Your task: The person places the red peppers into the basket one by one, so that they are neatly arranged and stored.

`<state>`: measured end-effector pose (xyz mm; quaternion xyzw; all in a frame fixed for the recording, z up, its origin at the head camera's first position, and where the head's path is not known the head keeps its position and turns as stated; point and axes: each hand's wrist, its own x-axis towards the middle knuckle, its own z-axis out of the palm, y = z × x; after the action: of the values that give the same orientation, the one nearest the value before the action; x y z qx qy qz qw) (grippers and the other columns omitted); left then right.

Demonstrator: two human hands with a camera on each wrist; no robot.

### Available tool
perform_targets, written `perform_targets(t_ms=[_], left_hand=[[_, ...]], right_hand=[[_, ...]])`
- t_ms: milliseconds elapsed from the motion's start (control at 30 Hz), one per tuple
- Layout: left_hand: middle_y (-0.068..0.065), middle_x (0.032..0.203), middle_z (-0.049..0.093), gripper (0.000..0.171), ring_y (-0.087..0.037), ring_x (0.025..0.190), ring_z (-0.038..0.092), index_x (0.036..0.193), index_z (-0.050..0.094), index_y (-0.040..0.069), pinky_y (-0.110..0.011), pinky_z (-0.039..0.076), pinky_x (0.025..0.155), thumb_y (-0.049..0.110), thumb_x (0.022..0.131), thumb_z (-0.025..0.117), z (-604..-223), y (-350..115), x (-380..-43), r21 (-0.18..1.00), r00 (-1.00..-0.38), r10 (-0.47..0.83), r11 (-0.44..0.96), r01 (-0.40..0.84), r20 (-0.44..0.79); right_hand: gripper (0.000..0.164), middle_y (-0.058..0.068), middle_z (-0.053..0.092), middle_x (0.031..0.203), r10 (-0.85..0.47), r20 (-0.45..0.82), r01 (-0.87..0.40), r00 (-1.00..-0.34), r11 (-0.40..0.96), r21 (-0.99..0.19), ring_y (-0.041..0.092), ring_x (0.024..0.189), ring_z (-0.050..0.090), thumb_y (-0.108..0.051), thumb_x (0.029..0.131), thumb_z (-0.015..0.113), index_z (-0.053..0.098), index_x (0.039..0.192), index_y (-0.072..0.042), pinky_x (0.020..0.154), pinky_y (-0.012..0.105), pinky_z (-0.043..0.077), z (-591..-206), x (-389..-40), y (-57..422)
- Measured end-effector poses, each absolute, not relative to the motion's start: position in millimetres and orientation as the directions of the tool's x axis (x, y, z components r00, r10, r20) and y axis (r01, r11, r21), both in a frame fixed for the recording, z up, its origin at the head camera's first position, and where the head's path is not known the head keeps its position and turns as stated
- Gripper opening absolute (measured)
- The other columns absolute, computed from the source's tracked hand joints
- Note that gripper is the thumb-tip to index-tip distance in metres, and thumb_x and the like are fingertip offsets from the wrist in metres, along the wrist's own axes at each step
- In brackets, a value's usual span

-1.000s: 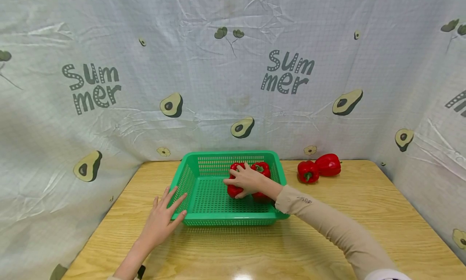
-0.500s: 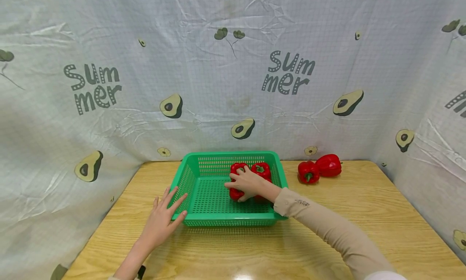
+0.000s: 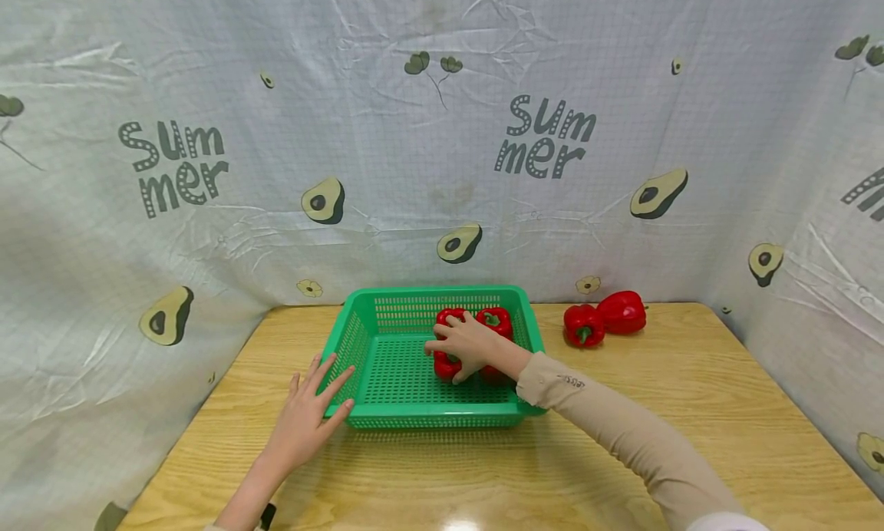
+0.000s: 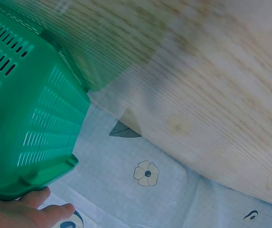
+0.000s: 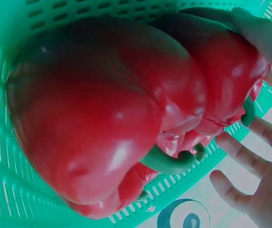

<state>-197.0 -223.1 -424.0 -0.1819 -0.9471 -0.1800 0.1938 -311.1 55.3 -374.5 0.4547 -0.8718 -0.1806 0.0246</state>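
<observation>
Resting on the near left edge of a green basket (image 3: 442, 410), the left hand (image 3: 300, 423) has its fingers spread wide. Inside, the right hand (image 3: 473, 347) reaches over a red pepper (image 3: 445, 371), thumb touching it, fingers apart. Three more peppers (image 3: 500, 328) sit close by. Farther right, two loose peppers (image 3: 622, 313) lie side by side on the surface (image 3: 663, 377), near a cloth (image 3: 400, 140) with avocados.
</observation>
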Motion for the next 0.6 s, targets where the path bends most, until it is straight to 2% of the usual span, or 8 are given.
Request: perform_targets(t_ms=[200, 433, 600], left_hand=[[-0.017, 0.142, 0.032, 0.049, -0.038, 0.135, 0.017, 0.130, 0.049, 0.015, -0.069, 0.018, 0.096, 0.028, 0.084, 0.059, -424.6, -223.1, -197.2, 0.269, -0.860, 0.275, 0.870, 0.412, 0.430], [-0.017, 0.142, 0.032, 0.049, -0.037, 0.136, 0.016, 0.130, 0.048, 0.016, -0.068, 0.018, 0.096, 0.028, 0.084, 0.059, -424.7, -222.3, -196.4, 0.272, -0.859, 0.274, 0.868, 0.415, 0.433], [-0.017, 0.142, 0.032, 0.048, -0.036, 0.136, 0.016, 0.129, 0.049, 0.015, -0.069, 0.018, 0.096, 0.030, 0.084, 0.058, -425.3, -221.7, -196.6, 0.269, -0.857, 0.275, 0.869, 0.416, 0.436]], right_hand=[[0.052, 0.001, 0.045, 0.124, -0.817, -0.090, -0.786, -0.570, 0.510, 0.348, 0.021, 0.111, 0.041, -0.056, 0.075, 0.060, 0.046, 0.120, -0.032, 0.093, 0.049, 0.037, -366.0, -307.6, 55.5], [0.051, 0.000, 0.047, 0.122, -0.831, -0.047, -0.789, -0.555, 0.507, 0.347, 0.021, 0.111, 0.041, -0.055, 0.076, 0.060, 0.048, 0.119, -0.031, 0.088, 0.043, 0.038, -350.3, -299.3, 60.3], [0.050, 0.002, 0.049, 0.120, -0.836, -0.015, -0.805, -0.548, 0.523, 0.280, 0.027, 0.113, 0.042, -0.049, 0.076, 0.063, 0.049, 0.119, -0.027, 0.092, 0.051, 0.037, -339.6, -292.1, 69.7]])
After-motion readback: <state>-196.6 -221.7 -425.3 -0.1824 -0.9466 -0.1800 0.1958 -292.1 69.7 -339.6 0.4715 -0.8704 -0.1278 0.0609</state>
